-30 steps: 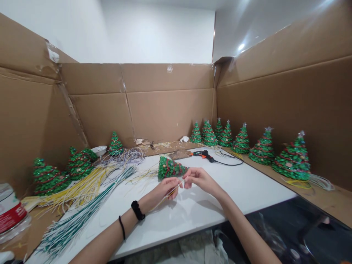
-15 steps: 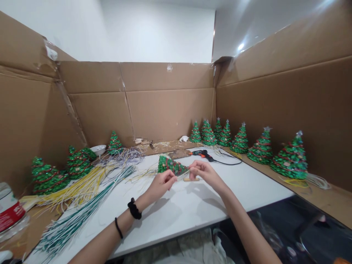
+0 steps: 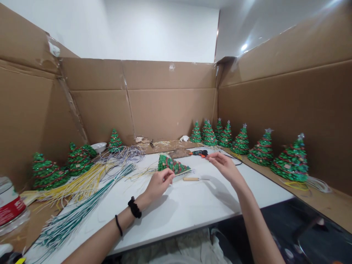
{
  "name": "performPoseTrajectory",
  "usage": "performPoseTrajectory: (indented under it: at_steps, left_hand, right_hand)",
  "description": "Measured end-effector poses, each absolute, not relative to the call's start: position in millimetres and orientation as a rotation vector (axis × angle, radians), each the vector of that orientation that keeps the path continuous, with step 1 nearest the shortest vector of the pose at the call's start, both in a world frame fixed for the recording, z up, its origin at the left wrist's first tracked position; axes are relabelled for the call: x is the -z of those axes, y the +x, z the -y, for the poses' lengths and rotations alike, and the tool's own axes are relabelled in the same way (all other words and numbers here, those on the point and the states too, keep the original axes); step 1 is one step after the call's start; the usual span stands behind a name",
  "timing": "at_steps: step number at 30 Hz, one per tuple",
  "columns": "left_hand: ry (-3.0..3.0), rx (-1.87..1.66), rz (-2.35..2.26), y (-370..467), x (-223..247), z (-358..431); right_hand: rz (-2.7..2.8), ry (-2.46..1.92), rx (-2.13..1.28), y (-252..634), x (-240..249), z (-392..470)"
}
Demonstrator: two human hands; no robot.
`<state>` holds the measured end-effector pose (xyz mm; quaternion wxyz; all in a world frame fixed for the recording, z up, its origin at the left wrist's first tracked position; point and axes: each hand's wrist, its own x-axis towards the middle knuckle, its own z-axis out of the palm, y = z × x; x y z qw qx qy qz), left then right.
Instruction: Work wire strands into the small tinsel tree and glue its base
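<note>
My left hand [image 3: 158,183] hovers over the white table [image 3: 192,205] with its fingers pinched on a thin pale strip, just in front of a small green tree [image 3: 172,164] that lies on its side. My right hand [image 3: 224,165] is raised further right and back, with thumb and finger pinched together near the glue gun [image 3: 202,153]; I cannot tell whether the strip reaches it. A small wooden-handled tool [image 3: 194,179] lies on the table between my hands.
Finished green trees stand in a row [image 3: 242,141] along the right cardboard wall, and more trees [image 3: 63,167] stand at the left. Bundles of yellow and green strips [image 3: 82,198] lie across the table's left. A white bowl [image 3: 99,147] and a plastic container [image 3: 9,209] sit at the left.
My right hand has moved away from my left hand, up and to the right towards the glue gun. The wooden-handled tool now lies uncovered on the table.
</note>
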<state>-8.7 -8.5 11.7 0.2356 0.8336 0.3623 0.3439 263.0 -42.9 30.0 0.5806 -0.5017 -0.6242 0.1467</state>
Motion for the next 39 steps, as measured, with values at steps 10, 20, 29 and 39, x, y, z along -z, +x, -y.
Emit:
performPoseTrajectory:
  at_steps: [10,20,29,39]
  left_hand:
    - [2.549,-0.885,-0.995,-5,-5,13]
    - [2.353,-0.947,-0.975,-5,-11,14]
    - [2.406,-0.945,-1.047,-5,-6,12]
    - [2.411,-0.848,-1.128,-3,-4,11]
  right_hand:
    - [2.004,-1.145,-0.149,158,-22,73]
    - [1.915,-1.202,-0.311,173,-14,54]
    - [1.818,-1.219,-0.356,169,-16,53]
    - [1.826,-1.231,-0.389,170,-12,49]
